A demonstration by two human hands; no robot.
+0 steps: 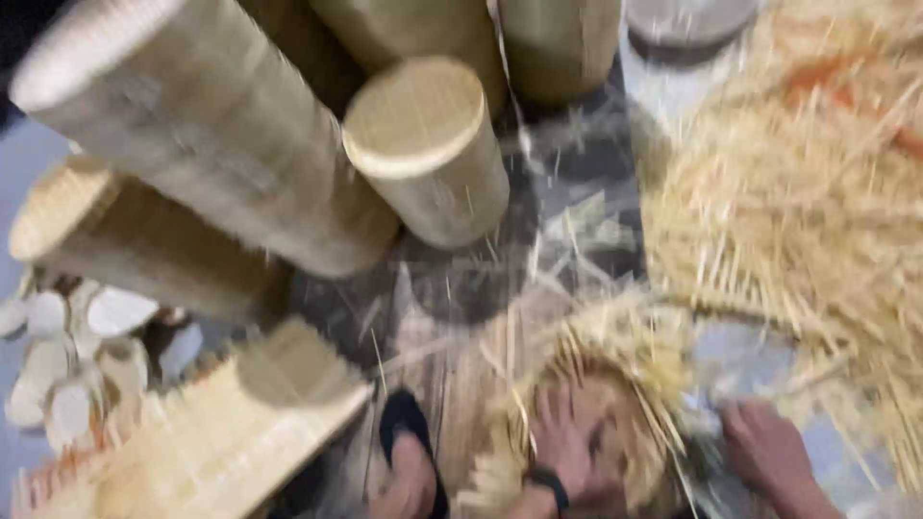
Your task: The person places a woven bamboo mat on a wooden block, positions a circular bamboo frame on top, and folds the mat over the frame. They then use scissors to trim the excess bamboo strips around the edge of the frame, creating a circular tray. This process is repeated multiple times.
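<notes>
Gathering thin sticks into a round bundle (596, 404) looks to me like the step in hand; next I would need to square the ends. My left hand (567, 447) lies spread, palm down, on the bundle's face. My right hand (764, 447), just beside it, rests on the floor, fingers blurred, so its hold is unclear. Loose sticks (808, 192) lie beyond.

Blurred view: left hand (567, 447) in stick bundle (615, 375); right hand (769, 447) beside; bamboo cylinders (428, 154) above.
</notes>
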